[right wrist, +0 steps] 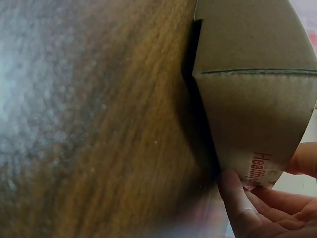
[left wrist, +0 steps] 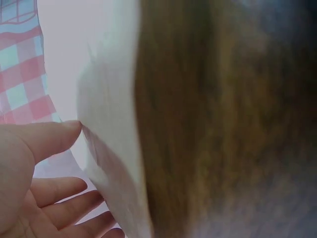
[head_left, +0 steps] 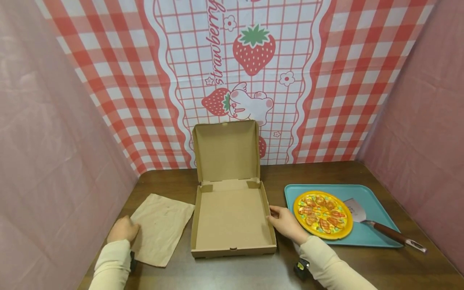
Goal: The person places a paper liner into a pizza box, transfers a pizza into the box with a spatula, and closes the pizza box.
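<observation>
A brown cardboard pizza box (head_left: 232,219) stands mid-table with its lid (head_left: 228,151) raised and nothing inside. My right hand (head_left: 288,223) holds the box's right side wall. In the right wrist view the thumb (right wrist: 304,158) lies at the wall's upper edge and the fingers (right wrist: 240,206) press its outer face, beside red print. To the left of the box lies a flat beige cloth (head_left: 163,225). At its left edge is my left hand (head_left: 123,229). In the left wrist view the thumb tip and loosely extended fingers (left wrist: 74,208) touch the cloth's edge.
On the right a teal tray (head_left: 378,211) carries a toy-like pizza (head_left: 322,214) with a yellow rim. A pizza server (head_left: 386,231) lies beside it, its brown handle reaching past the tray's edge. Checked strawberry fabric (head_left: 255,48) hangs behind, and pink curtains (head_left: 65,100) flank the table.
</observation>
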A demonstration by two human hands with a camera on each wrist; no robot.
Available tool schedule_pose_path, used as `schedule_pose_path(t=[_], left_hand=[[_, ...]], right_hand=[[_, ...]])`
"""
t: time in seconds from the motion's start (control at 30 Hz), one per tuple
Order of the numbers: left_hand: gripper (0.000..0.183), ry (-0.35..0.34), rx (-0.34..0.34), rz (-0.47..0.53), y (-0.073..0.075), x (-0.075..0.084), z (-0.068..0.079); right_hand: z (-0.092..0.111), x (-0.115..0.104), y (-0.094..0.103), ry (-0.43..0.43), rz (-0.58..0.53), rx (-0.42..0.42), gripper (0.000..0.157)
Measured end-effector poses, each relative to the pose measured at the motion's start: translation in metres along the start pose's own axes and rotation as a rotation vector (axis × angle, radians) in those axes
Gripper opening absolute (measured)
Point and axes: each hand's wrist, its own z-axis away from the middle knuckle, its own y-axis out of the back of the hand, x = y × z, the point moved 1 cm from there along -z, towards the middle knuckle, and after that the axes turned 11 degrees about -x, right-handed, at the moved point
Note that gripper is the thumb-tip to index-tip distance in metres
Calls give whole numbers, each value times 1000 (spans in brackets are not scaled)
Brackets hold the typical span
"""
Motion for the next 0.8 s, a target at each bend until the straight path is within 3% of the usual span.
schedule_pose_path(t=[0.43, 0.8], left_hand=[[41, 37, 42, 24, 4, 1, 4], [45, 45, 80, 43, 5, -3, 4]], right_hand=[[0, 0, 0, -5, 11, -8, 40], [0, 0, 0, -26, 9, -13, 40]])
